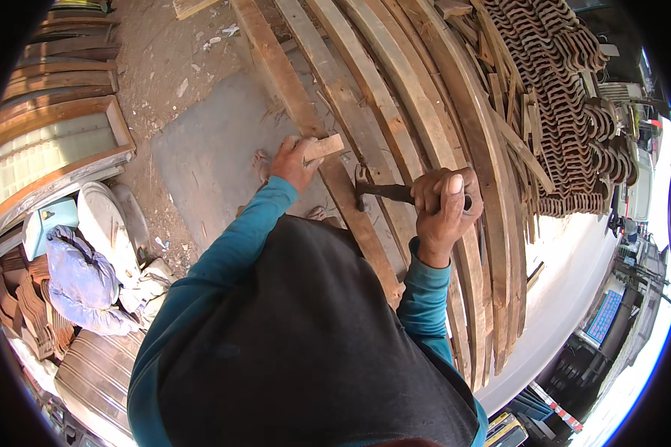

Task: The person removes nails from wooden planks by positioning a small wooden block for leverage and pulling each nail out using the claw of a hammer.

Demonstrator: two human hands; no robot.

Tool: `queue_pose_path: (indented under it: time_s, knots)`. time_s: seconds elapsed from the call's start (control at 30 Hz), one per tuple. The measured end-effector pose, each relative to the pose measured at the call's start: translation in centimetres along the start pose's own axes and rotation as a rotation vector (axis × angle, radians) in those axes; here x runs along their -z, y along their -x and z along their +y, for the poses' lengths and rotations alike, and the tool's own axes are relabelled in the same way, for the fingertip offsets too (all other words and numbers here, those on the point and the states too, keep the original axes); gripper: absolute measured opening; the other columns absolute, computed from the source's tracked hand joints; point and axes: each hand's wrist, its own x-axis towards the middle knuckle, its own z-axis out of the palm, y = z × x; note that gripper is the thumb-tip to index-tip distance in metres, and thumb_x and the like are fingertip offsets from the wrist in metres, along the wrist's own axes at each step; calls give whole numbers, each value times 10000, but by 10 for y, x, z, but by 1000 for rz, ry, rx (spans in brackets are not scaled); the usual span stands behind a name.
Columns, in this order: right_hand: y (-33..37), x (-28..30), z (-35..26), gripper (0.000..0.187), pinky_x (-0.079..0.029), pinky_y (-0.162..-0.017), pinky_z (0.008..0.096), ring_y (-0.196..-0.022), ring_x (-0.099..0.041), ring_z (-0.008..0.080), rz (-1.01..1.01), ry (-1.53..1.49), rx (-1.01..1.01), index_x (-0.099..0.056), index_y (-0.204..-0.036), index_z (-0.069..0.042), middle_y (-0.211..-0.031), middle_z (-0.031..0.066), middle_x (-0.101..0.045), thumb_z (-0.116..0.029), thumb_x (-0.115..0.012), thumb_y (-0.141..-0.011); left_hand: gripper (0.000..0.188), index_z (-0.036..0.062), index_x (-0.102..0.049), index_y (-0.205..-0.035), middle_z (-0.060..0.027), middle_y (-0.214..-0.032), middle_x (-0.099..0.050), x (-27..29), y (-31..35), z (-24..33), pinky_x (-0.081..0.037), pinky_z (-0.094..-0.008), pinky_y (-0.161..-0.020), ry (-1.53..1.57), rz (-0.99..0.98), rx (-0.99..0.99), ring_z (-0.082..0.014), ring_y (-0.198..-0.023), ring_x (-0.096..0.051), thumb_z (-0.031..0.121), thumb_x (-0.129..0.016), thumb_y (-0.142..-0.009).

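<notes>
My right hand (446, 207) is wrapped around the handle of a claw hammer (388, 192), thumb on top. The dark hammer head rests on or hangs just over the nearest wooden beam (365, 242); I cannot tell which. To its left, my left hand (292, 162) grips a short wood block (324, 147) whose pale end points right. The block lies across the same beam or just above it. Parts of my bare feet (260, 164) show beyond and beneath my left arm and the beam. Teal sleeves cover both my arms.
Several long beams (432, 127) run side by side to the right. Past them lie loose wood strips (514, 134) and stacked curved roof tiles (552, 89). At left stand wooden frames (123, 127), a white bucket (108, 223) and a purple cloth bundle (82, 279).
</notes>
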Motion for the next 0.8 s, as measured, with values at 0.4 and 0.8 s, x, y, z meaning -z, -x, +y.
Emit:
queue_pose_path:
  time_s: [0.4, 0.8]
  knots:
    - [-130, -129, 32, 380, -314, -451, 254, -490, -353, 61, -349, 200, -202, -499, -742, -93, -585, -33, -397, -311, -660, -1008, 522, 125, -629, -1233, -132, -1156, -560, -3, -12, -13, -512, -440, -928, 34, -9, 69, -360, -1094, -577, 155, -832, -753]
    - [-173, -221, 67, 394, -348, -445, 254, -473, -451, 57, -458, 264, -328, -534, -670, -47, -530, -20, -487, -264, -684, -962, 457, 74, -630, -1123, -147, -1122, -531, 19, -24, -23, -515, -449, -935, 187, 26, 82, -370, -1063, -569, 144, -841, -724]
